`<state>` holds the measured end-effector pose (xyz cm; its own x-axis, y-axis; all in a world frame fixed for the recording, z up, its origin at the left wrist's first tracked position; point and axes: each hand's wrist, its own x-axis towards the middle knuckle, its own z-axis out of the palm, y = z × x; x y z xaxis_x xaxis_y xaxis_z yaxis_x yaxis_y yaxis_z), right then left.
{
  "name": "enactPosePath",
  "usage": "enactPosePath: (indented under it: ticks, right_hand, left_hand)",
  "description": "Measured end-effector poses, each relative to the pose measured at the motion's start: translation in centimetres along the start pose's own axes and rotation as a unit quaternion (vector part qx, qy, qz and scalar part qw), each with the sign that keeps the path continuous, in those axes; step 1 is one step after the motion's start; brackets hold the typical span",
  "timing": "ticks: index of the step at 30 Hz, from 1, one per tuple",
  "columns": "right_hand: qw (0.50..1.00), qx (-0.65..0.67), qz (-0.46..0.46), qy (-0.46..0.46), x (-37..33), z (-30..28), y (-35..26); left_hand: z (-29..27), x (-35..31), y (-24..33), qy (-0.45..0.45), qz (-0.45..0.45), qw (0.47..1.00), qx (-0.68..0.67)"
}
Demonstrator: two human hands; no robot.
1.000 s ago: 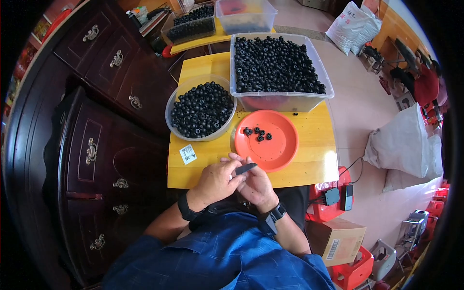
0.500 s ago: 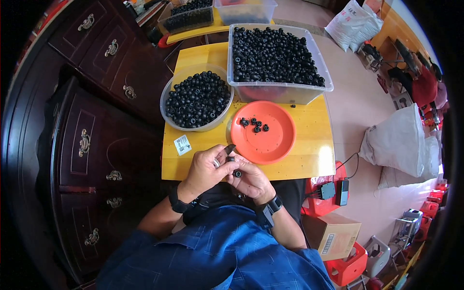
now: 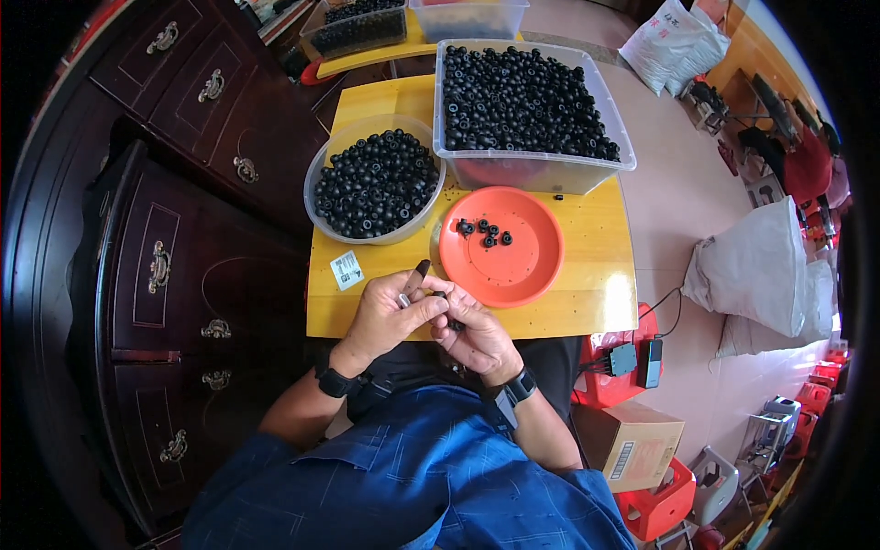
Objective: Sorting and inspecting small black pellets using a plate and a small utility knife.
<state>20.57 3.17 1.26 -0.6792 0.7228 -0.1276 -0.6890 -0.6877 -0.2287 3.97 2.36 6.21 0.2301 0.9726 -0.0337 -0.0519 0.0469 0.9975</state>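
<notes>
Just in front of my body, over the near edge of the yellow table [image 3: 587,275], my two hands meet. My left hand [image 3: 387,316] is closed, thumb and fingers pinching a small black round part [image 3: 440,295]. A dark pointed tip, perhaps a finger cover, sticks up at its index finger, and a white band shows on a finger. My right hand [image 3: 483,341] is closed too, its curled fingers around another small black ring-like part [image 3: 456,324]. Beyond them lies an orange plate [image 3: 513,284] with several black parts [image 3: 492,231] on it.
A round clear tub [image 3: 316,206] and a large clear bin [image 3: 532,170], both heaped with black parts, stand behind. A white label [image 3: 346,271] lies at left. Dark drawers [image 3: 183,275] line the left; a cardboard box [image 3: 642,449] and white sacks [image 3: 752,266] are at right.
My left hand's dark tip has risen and swung up, away from the parts. The held black parts have turned and are more covered by my fingers.
</notes>
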Motion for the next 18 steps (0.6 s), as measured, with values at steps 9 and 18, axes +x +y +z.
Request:
enactPosePath:
  ticks: [9, 18]
  right_hand:
    - [0.999, 0.022, -0.036, 0.015, 0.1, -1.4, 0.7]
    - [0.999, 0.05, -0.017, 0.003, -0.1, -1.3, 0.3]
  left_hand:
    - [0.5, 0.5, 1.0, 0.01, -0.007, 1.0, -0.021]
    - [0.2, 0.7, 1.5, 0.019, -0.054, 0.998, 0.013]
